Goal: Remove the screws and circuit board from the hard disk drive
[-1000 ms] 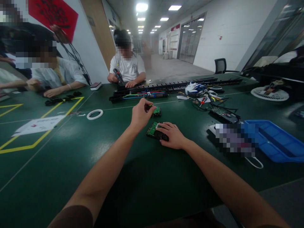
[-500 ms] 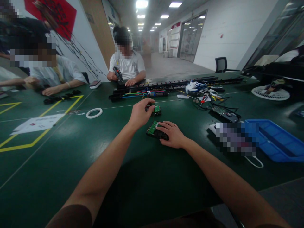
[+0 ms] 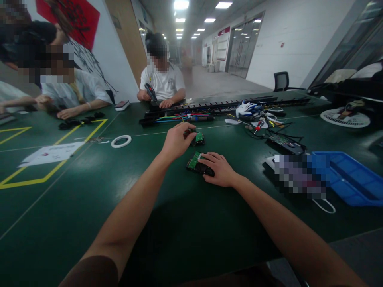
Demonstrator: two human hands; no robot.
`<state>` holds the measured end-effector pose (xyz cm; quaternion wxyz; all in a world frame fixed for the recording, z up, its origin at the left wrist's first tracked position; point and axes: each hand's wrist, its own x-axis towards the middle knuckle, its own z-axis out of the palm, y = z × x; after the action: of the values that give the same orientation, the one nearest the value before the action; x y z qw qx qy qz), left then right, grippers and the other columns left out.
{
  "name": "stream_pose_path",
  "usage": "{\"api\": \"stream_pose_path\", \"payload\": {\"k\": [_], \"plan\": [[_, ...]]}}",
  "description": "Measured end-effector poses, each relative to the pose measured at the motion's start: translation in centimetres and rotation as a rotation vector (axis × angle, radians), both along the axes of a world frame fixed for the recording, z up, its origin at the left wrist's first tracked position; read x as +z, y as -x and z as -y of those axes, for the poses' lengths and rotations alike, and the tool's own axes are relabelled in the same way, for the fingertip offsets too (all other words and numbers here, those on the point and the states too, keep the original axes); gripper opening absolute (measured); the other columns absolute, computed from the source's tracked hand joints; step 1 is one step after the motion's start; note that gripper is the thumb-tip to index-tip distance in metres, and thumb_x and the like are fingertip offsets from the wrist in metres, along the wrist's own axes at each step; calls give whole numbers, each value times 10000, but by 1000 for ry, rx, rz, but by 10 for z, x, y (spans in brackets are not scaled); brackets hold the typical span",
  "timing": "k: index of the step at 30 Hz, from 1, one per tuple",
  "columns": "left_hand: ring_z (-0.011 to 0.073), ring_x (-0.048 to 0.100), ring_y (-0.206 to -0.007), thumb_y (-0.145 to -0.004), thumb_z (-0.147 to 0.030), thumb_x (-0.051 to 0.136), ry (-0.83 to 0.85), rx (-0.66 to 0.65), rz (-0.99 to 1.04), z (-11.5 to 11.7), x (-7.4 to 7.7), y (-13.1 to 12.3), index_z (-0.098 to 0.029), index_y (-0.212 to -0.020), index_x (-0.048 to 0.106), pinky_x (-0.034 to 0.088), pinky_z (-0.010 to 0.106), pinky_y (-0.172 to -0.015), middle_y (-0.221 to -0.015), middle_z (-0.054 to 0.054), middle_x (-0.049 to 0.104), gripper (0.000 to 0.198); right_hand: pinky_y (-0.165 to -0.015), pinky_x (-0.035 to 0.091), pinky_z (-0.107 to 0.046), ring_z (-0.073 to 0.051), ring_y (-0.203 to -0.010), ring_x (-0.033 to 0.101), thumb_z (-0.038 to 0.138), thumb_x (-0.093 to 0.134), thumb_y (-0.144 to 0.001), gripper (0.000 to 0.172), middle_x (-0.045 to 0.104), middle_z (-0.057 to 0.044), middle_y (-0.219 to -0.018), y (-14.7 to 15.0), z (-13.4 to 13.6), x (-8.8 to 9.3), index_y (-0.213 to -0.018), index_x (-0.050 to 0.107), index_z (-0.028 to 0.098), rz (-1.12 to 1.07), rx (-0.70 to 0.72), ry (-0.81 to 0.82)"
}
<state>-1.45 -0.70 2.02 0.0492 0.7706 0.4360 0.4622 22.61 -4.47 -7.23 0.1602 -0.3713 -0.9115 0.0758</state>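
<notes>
A hard drive (image 3: pixel 196 161), green circuit board facing up, lies on the green table in front of me. My right hand (image 3: pixel 220 169) rests over its right part, fingers across the top and thumb along the near edge. Just beyond it is a second, smaller-looking drive with a green board (image 3: pixel 200 138). My left hand (image 3: pixel 178 139) hovers at that one's left side, fingers curled towards the thumb. What lies between those fingertips is hidden.
A blue tray (image 3: pixel 350 175) and a blurred-out device are at the right, with another opened drive (image 3: pixel 285 142) behind them. Black rails with cables (image 3: pixel 179 117) run across the back. A white ring (image 3: pixel 121 141) lies left. A co-worker (image 3: pixel 163 81) holds a power screwdriver (image 3: pixel 150 91) opposite.
The whole view has shifted slightly, so everything sits a little further right. Both hands keep nearly the same pose at the two drives.
</notes>
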Motion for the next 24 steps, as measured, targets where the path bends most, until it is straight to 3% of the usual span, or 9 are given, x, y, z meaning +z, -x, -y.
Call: {"api": "stream_pose_path", "payload": {"k": [9, 14, 24], "plan": [[204, 752, -864, -930, -256, 708, 55, -16, 98, 1, -3, -3, -225, -1015, 707, 604, 355, -815, -978, 44, 793, 91, -1167, 332, -635, -410, -1528, 328, 472, 676, -875, 702, 462, -99, -1656, 0, 0, 1, -1536, 550, 274, 3, 2, 3], [183, 737, -822, -895, -300, 772, 68, 4, 146, 4, -3, -6, -220, -943, 647, 591, 329, -772, -957, 39, 789, 156, -1160, 342, -626, -406, -1526, 331, 475, 672, -873, 702, 450, -89, -1665, 0, 1, 2, -1536, 549, 280, 5, 1, 3], [172, 730, -775, -896, -283, 753, 138, -93, 189, 0, -7, -8, -219, -1059, 667, 583, 300, -692, -973, 39, 747, 195, -1172, 314, -651, -415, -1522, 331, 477, 684, -865, 697, 460, -91, -1655, 1, -1, -2, -1526, 561, 292, 2, 1, -9]]}}
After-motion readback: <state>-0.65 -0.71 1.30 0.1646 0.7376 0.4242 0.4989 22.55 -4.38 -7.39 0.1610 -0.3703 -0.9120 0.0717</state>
